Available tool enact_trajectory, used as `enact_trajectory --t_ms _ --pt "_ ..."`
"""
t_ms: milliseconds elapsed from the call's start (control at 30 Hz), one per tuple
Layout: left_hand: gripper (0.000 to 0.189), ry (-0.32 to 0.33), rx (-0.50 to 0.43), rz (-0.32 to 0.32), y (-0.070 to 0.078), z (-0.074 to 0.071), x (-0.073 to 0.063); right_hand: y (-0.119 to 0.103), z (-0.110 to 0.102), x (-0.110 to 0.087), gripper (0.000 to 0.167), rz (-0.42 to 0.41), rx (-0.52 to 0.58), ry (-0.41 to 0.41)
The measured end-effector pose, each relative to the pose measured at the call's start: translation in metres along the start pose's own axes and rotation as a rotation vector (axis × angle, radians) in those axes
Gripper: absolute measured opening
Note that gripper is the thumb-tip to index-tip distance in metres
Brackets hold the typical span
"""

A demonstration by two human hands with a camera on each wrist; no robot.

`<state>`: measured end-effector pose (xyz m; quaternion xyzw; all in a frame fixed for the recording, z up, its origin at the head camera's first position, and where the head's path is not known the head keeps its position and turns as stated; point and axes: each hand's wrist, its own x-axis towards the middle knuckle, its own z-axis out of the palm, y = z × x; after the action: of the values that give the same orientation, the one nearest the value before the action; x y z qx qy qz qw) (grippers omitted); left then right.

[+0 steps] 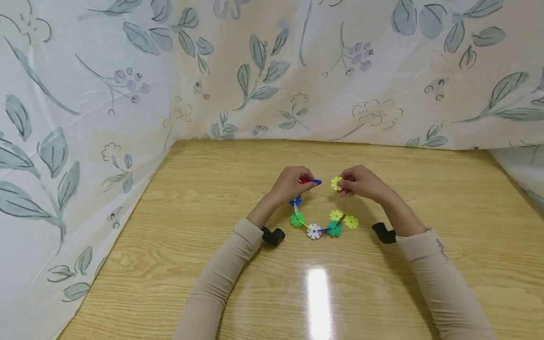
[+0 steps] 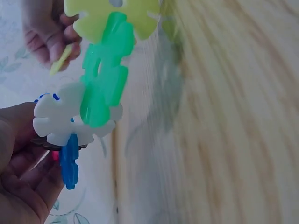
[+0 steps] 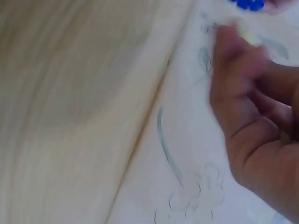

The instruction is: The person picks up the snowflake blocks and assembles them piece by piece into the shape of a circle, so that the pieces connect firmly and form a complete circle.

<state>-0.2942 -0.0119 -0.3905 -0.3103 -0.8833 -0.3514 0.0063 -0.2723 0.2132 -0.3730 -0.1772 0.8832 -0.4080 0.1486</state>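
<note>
My left hand [image 1: 293, 185] pinches a red notched disc [image 1: 303, 180] that has a blue disc [image 1: 316, 182] joined to it. Below that hand a chain of interlocked notched discs curves over the table, with a green disc [image 1: 297, 219], a white disc [image 1: 314, 232], a teal disc [image 1: 335, 229] and a yellow disc [image 1: 351, 222] at its right end. Between thumb and fingers, my right hand [image 1: 361, 183] holds a loose yellow disc [image 1: 335, 183], apart from the blue disc. That yellow disc is blurred in the right wrist view.
The wooden table [image 1: 178, 245] meets a flower-printed cloth [image 1: 272, 94] at the back and sides. A black wrist mount [image 1: 274, 236] sits by the left wrist and another black mount [image 1: 384, 233] by the right. Light glares off the tabletop in front.
</note>
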Motion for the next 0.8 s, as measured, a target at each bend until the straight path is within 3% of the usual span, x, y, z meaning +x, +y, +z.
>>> enact_trajectory --t_ms 133,500,800 --pt "0.011 -0.006 -0.064 -0.004 0.001 -0.001 0.001 -0.009 0.007 0.006 0.025 0.016 0.131 0.004" --pt "0.010 0.012 -0.130 0.010 0.005 -0.003 -0.001 -0.016 0.016 0.011 0.030 0.023 0.124 0.098" --pt "0.011 0.035 -0.093 0.074 0.004 0.000 0.000 -0.023 0.025 0.014 0.030 0.026 0.075 0.175"
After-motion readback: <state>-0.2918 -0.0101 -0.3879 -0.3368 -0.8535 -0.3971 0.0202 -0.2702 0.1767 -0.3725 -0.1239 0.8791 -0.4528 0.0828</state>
